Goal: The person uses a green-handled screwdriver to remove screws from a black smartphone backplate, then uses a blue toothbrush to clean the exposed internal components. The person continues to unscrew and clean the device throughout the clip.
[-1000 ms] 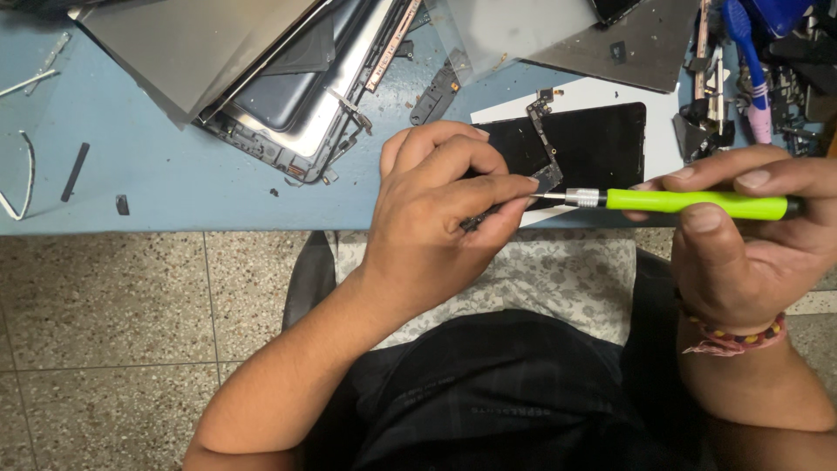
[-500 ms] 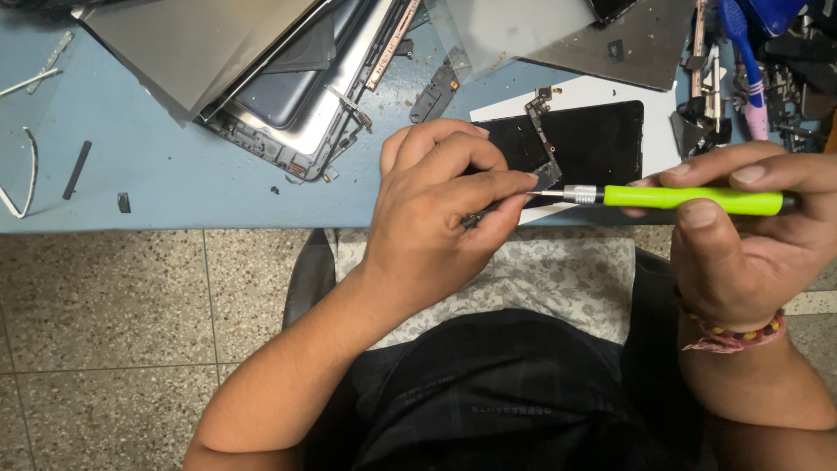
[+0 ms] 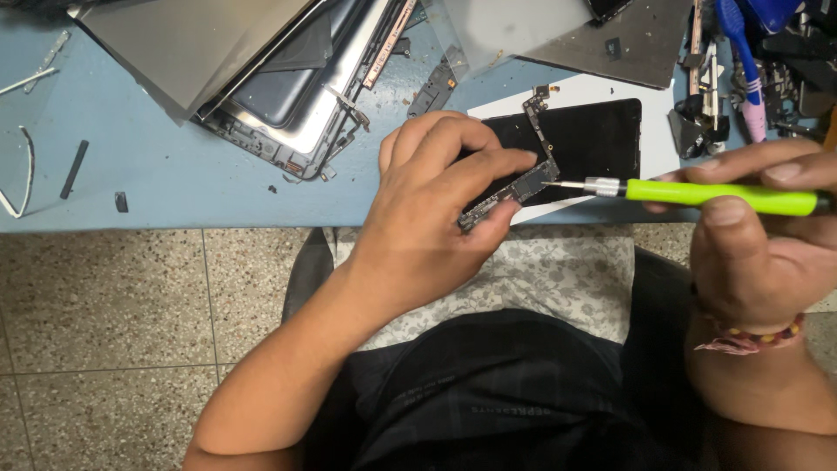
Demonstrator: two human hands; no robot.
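Note:
My left hand pinches a narrow L-shaped circuit board between thumb and fingers, over the near edge of the blue table. My right hand grips a lime-green screwdriver, held level, its metal tip touching the board's right side. Behind the board lies a black phone screen on a white sheet.
A disassembled tablet housing with a grey panel lies at the upper left. Loose strips and small parts sit at the far left. Tools and metal parts crowd the upper right. Below the table edge is speckled tile floor and my lap.
The circuit board has shifted a little in my left hand, and the screwdriver tip stays against it. Hands have barely moved.

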